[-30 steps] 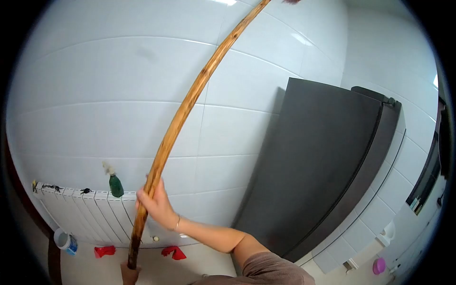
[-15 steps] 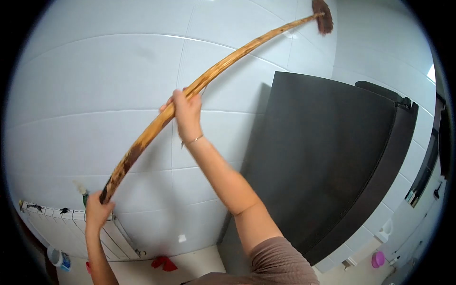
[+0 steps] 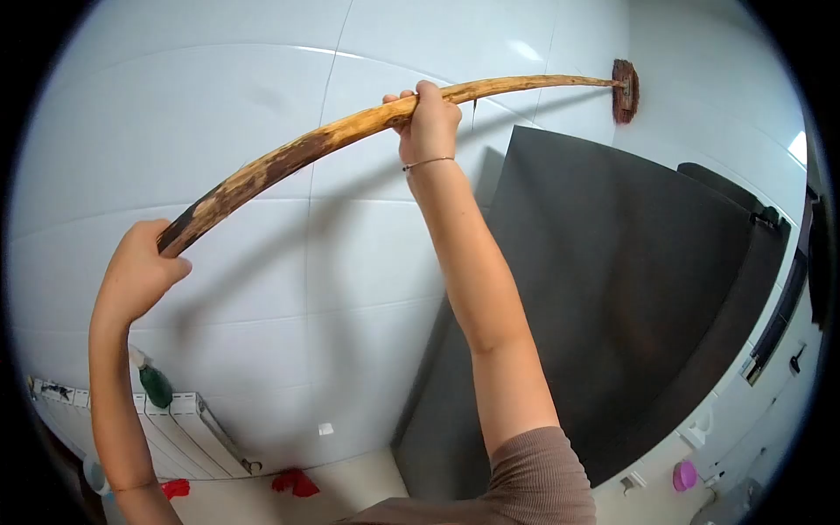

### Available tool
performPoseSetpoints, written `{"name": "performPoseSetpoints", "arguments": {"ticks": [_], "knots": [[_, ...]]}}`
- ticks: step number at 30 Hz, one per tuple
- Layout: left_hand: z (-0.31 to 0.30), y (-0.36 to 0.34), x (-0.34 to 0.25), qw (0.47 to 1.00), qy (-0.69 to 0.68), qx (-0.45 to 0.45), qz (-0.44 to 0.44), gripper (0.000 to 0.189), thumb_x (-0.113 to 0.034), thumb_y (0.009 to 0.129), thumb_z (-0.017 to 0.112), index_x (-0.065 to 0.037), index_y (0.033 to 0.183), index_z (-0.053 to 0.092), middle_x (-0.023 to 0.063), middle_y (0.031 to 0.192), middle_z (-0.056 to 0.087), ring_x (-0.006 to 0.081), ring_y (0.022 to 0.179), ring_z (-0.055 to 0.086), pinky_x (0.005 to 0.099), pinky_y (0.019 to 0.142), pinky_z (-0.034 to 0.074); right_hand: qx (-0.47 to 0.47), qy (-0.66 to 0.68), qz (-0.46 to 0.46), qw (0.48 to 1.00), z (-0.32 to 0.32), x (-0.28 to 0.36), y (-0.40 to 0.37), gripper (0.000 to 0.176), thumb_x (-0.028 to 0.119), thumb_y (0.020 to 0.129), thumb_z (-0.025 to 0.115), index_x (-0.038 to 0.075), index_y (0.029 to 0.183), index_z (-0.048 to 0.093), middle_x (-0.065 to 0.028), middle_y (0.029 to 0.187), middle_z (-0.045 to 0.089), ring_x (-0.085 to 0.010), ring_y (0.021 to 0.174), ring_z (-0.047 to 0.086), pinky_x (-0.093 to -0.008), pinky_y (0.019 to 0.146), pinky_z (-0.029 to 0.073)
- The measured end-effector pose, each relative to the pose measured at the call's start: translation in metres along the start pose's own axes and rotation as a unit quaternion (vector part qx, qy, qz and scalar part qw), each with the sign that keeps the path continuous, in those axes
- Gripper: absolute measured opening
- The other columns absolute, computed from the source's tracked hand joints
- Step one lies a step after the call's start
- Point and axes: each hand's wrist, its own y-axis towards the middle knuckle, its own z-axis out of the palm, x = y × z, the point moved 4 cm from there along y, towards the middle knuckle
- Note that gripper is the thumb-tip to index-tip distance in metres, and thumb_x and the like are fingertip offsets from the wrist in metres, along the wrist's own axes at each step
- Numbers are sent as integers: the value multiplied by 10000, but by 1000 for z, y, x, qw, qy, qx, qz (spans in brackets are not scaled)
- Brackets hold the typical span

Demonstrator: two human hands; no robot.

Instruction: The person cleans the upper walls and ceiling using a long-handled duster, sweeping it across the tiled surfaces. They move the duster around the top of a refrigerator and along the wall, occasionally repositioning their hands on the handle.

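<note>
A long wooden pole (image 3: 324, 140), dark at its lower left end and pale toward the top, crosses the view in front of the tiled wall. My left hand (image 3: 144, 267) is wrapped round its dark end. Farther up, my right hand (image 3: 429, 122), with a thin bracelet at the wrist, grips the pole near its middle. At the far end a reddish-brown brush head (image 3: 625, 92) is against or close to the wall near the corner; contact cannot be made out.
A large dark grey cabinet or fridge (image 3: 604, 289) stands at the right. Low on the left are a white radiator (image 3: 188, 437), a green bottle (image 3: 156, 386) and red cloths (image 3: 295, 482). A pink bowl (image 3: 684, 476) is at the lower right.
Both hands have moved up, the right one also rightward and the left one leftward. The pole lies flatter, and its brush head is lower and slightly farther right.
</note>
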Motion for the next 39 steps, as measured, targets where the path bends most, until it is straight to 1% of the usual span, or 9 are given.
{"name": "performPoseSetpoints", "arguments": {"ticks": [10,12,14,18,20,23,25,29,39], "knots": [[-96,-215,207,996,26,-53,-72,199,-20,575,630,46,693,484,132,587,450,226,550,456,340,541,386,120,-15,18,992,111,-73,-258,213,92,854,477,-3,664,466,-93,615,523,-208,553,601,-318,512,496],[-123,-278,257,992,31,-50,-115,216,-10,553,629,46,696,477,134,584,435,251,546,441,344,543,381,138,24,32,990,141,-86,-327,108,62,883,464,-31,846,423,-80,650,534,-188,580,610,-301,543,499],[-147,-348,312,993,28,-58,-99,224,-4,539,625,43,695,472,131,579,411,260,534,417,344,533,371,148,44,84,984,170,-105,-399,278,57,904,476,-31,1089,288,-86,733,533,-188,644,615,-301,586,503],[-178,-480,374,978,70,-128,-152,222,20,516,626,24,648,448,122,565,380,223,517,383,336,514,354,150,117,218,957,210,-131,-528,429,38,900,500,3,1207,202,-80,858,505,-191,687,602,-314,638,501],[-187,-537,406,931,88,20,-354,329,79,516,680,36,789,501,60,678,494,230,655,519,340,672,433,186,100,243,947,217,-133,-584,434,16,898,484,20,1223,196,-82,880,495,-181,721,586,-304,657,493],[-192,-613,440,945,95,88,-300,284,-164,763,698,-32,1001,618,129,908,615,236,778,536,369,724,444,242,117,302,914,228,-146,-655,453,5,897,471,41,1245,183,-84,888,490,-168,772,572,-299,665,483],[-175,-623,467,904,39,160,-395,295,81,527,671,3,688,436,37,614,417,193,598,448,314,620,417,246,130,315,907,228,-145,-653,455,8,896,471,40,1249,186,-83,888,488,-163,782,566,-300,668,480],[-143,-550,402,908,42,39,-414,331,71,518,668,-34,639,378,16,593,351,167,555,360,294,546,376,203,77,288,933,217,-142,-598,441,32,900,471,18,1247,200,-75,873,488,-158,756,567,-298,666,475],[-71,-353,303,979,-56,-67,-185,215,-24,607,632,48,668,438,91,568,401,185,537,367,321,533,376,170,8,119,978,144,-125,-377,396,58,896,475,-56,1179,223,-89,777,516,-179,636,600,-292,611,497]]}}
